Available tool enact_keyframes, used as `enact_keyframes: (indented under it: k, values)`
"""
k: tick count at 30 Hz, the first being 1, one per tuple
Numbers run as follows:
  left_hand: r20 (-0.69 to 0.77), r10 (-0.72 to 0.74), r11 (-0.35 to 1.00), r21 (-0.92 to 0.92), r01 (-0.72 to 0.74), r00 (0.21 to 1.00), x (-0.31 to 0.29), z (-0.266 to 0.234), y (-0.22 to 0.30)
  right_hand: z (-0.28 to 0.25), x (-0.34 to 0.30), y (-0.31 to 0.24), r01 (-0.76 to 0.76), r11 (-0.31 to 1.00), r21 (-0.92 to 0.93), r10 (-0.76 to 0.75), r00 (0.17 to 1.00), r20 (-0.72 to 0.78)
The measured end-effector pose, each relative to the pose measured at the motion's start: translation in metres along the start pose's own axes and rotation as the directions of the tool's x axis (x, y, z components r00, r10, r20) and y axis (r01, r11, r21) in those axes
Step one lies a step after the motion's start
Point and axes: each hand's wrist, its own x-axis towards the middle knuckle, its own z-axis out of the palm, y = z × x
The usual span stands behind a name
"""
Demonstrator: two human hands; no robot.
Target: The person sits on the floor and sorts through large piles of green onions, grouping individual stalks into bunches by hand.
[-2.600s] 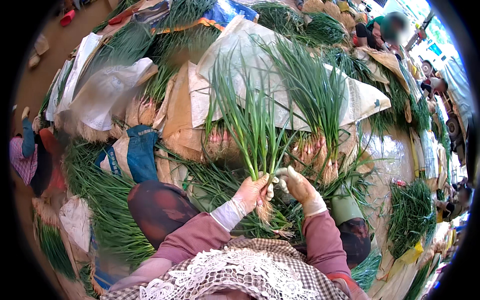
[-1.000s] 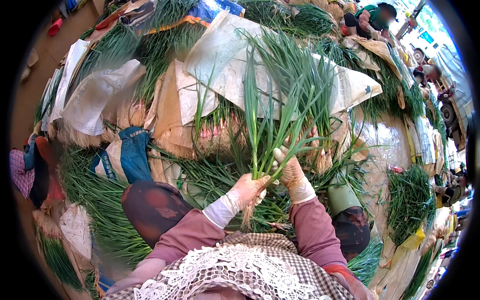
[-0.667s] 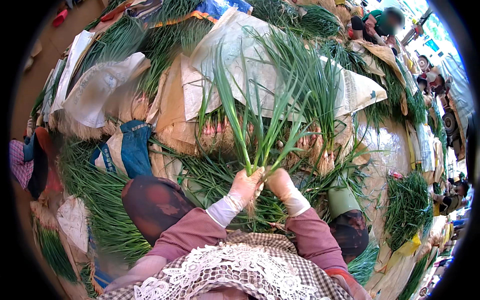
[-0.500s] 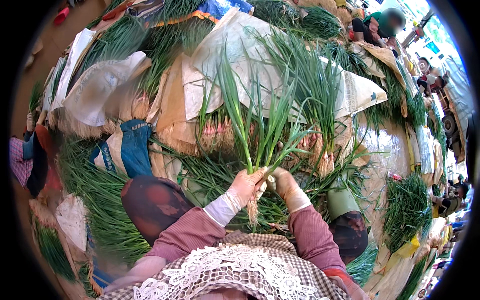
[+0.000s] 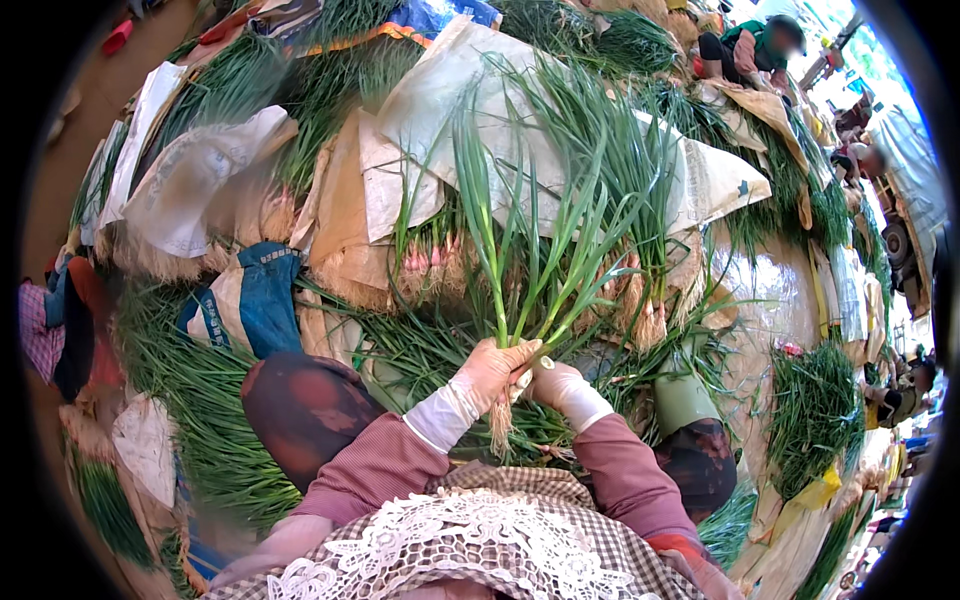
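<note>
1. A co-worker in a checked shirt [image 5: 42, 330], partly cut off by the dark rim.
2. A heap of green leaves [image 5: 215, 420], its right part hidden behind the wearer's knee [image 5: 305, 415].
3. A blue-and-white sack [image 5: 255, 300], crumpled, lying on the leaves.
4. The left hand [image 5: 495, 372], closed around the lower stems; pale roots [image 5: 500, 428] hang below it.
5. The bunch of green onions [image 5: 497, 295], upright in the left hand, its leaves fanned upward; the tips are hard to separate from the plants behind.
6. The right hand [image 5: 557, 388], fingers curled, just beside the left at the bunch's base. Its fingertips are largely hidden; whether they pinch a stem cannot be told.
7. A larger bundle [image 5: 650, 310] behind, partly covered by the held leaves.
8. A second co-worker [image 5: 750, 55], upper right, head blurred, hands hard to make out.
</note>
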Motion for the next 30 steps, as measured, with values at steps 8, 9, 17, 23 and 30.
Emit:
enact_keyframes:
  k: [8, 9, 17, 23, 30]
  values:
    - [0.107, -0.049, 0.975, -0.208, 0.071, 0.993, -0.008, -0.004, -0.008, -0.104, 0.032, -0.1, 0.277, -0.424, 0.862, 0.58, 0.814, 0.024]
    - [0.103, -0.026, 0.987, -0.153, 0.041, 0.994, -0.008, -0.002, -0.008, -0.112, 0.034, -0.112, 0.306, -0.366, 0.879, 0.691, 0.722, 0.037]
    - [0.092, -0.007, 0.994, -0.105, 0.016, 0.996, -0.009, -0.008, -0.01, -0.096, 0.002, -0.08, -0.557, 0.815, 0.161, 0.518, 0.824, 0.23]
    - [0.295, 0.009, 0.915, -0.387, 0.11, 0.956, -0.001, -0.019, -0.01, -0.121, -0.029, -0.114, -0.568, 0.823, -0.033, 0.564, 0.808, 0.167]
    - [0.34, 0.017, 0.903, -0.409, 0.131, 0.94, -0.001, -0.018, -0.009, -0.178, -0.015, -0.103, -0.316, 0.875, 0.366, 0.484, 0.599, -0.638]
